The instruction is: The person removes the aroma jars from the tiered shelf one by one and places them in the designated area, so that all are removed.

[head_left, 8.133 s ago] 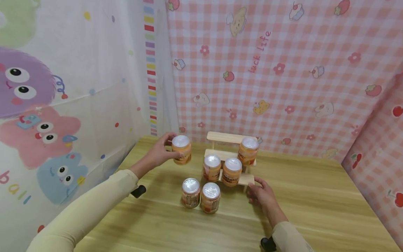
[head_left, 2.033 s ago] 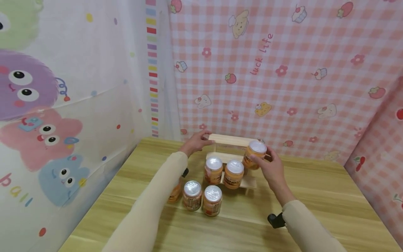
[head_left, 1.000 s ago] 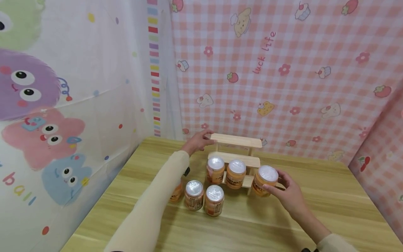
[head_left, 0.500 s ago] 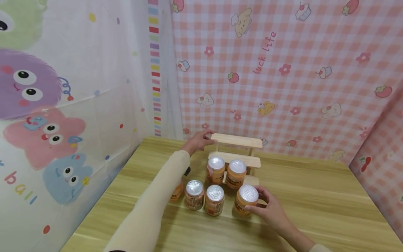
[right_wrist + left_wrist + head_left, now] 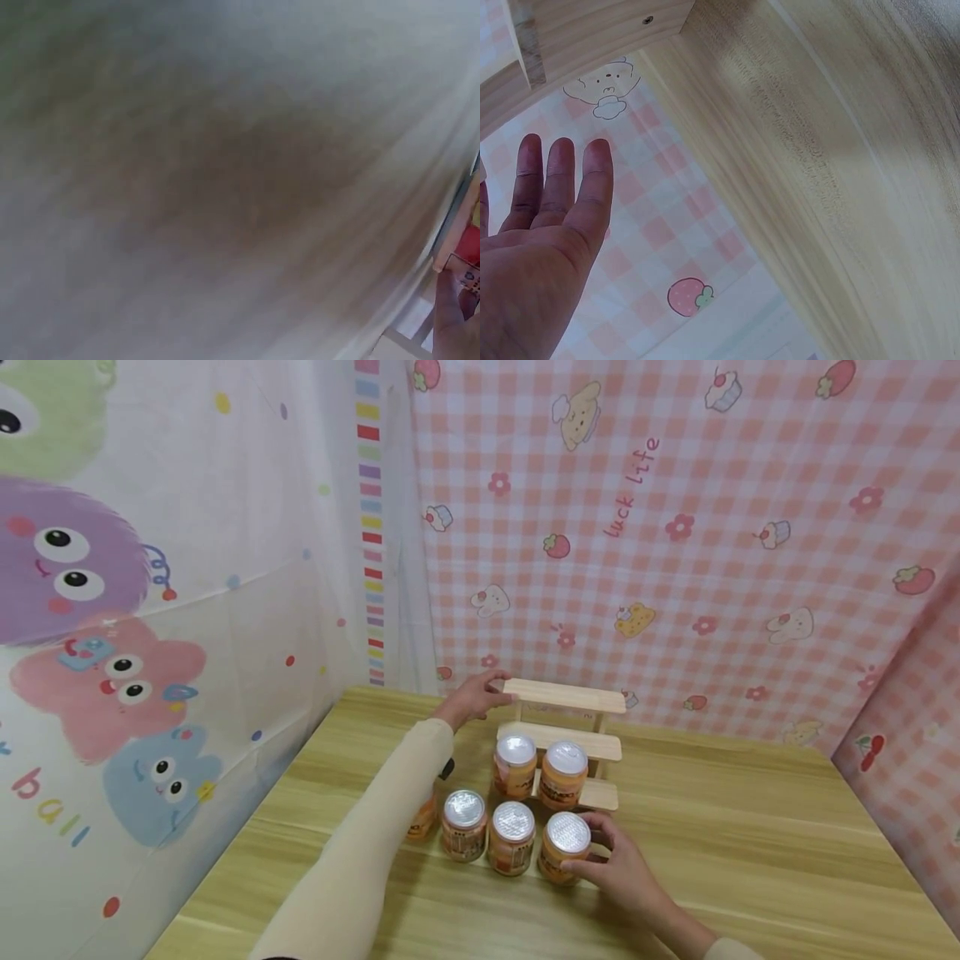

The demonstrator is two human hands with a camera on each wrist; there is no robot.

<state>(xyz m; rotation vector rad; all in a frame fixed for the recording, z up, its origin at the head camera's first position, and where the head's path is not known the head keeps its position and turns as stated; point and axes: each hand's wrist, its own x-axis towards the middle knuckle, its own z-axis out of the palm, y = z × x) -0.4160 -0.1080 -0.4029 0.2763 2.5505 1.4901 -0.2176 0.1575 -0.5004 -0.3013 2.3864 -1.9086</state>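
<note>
My left hand [image 5: 471,700] pinches the left end of the top board of a small three-step wooden display stand [image 5: 564,695]. In the left wrist view its other fingers [image 5: 594,187] stretch out below the wood. My right hand [image 5: 618,870] grips an orange can with a silver lid [image 5: 564,850], upright at table level, at the right end of a front row. Beside it stand two similar cans, the middle can [image 5: 512,839] and the left can [image 5: 463,827]. Another can [image 5: 422,820] is partly hidden by my left sleeve.
Two more cans, a left one [image 5: 515,768] and a right one [image 5: 562,777], stand on the stand's lowest step. The wooden table [image 5: 720,827] meets a pink checked cloth [image 5: 675,635] behind and a white cartoon cloth [image 5: 262,610] at left.
My right hand has taken a can off the middle step and brought it forward, then left, to the front row. Earlier, my left hand released its can and moved to the stand's top board.
</note>
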